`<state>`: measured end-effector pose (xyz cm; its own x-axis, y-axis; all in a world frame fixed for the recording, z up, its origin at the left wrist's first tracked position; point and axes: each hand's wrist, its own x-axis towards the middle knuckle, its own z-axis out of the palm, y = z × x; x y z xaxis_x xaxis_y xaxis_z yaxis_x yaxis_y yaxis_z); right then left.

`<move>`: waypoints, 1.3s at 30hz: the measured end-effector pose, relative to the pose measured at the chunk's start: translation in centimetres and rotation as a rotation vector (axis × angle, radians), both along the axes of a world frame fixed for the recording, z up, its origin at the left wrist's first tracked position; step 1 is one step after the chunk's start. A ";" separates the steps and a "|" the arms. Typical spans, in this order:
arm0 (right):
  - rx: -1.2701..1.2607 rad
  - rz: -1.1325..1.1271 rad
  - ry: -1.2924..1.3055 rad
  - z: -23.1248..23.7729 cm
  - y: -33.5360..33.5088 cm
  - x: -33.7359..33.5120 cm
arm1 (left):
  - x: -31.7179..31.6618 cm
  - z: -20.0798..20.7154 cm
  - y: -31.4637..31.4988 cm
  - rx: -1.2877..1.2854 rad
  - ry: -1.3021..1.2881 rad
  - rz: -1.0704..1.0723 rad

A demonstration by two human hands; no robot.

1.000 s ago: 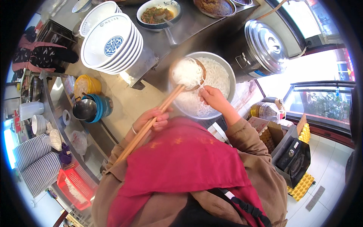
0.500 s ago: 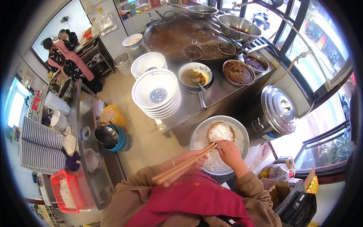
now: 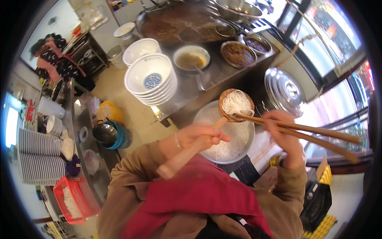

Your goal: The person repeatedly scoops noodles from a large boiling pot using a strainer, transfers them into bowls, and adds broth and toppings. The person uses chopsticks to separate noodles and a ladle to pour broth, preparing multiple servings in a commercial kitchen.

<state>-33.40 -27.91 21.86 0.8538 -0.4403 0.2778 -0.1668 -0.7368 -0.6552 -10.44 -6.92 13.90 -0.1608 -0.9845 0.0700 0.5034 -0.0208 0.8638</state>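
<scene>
My left hand [image 3: 195,136] is closed around the wooden handle [image 3: 184,157] of a small wicker strainer. The strainer basket [image 3: 224,112] is raised over the far side of a large metal basin [image 3: 252,139], and a heap of white noodles [image 3: 235,102] lies in it. Long wooden chopsticks [image 3: 318,128] are gripped in my right hand [image 3: 283,126], their tips touching the noodles and their thick ends pointing right. More noodles lie in cloudy water [image 3: 229,145] in the basin below.
Beyond the basin, a steel counter [image 3: 187,93] carries stacked white bowls [image 3: 153,79], a bowl of broth with a spoon [image 3: 191,59] and a pan of brown sauce [image 3: 238,54]. A wide vat [image 3: 179,26] steams behind. A lidded pot [image 3: 283,91] stands right. Another person [image 3: 57,65] is far left.
The chopsticks passed from my left hand to my right, which moved right. The strainer with its noodles rose out of the basin. My head view shifted, and the person far left leaned forward.
</scene>
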 end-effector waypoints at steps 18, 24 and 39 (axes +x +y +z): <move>0.737 -0.259 -0.955 -5.6 1.0 -0.3 | 24.0 11.4 7.2 0.166 0.393 0.572; 0.748 -0.428 -0.852 -6.7 2.2 -0.4 | 29.3 5.7 7.3 0.347 -0.285 0.823; 0.697 -0.482 -0.686 -8.4 1.6 -0.1 | 30.1 0.8 7.4 0.208 -1.867 1.191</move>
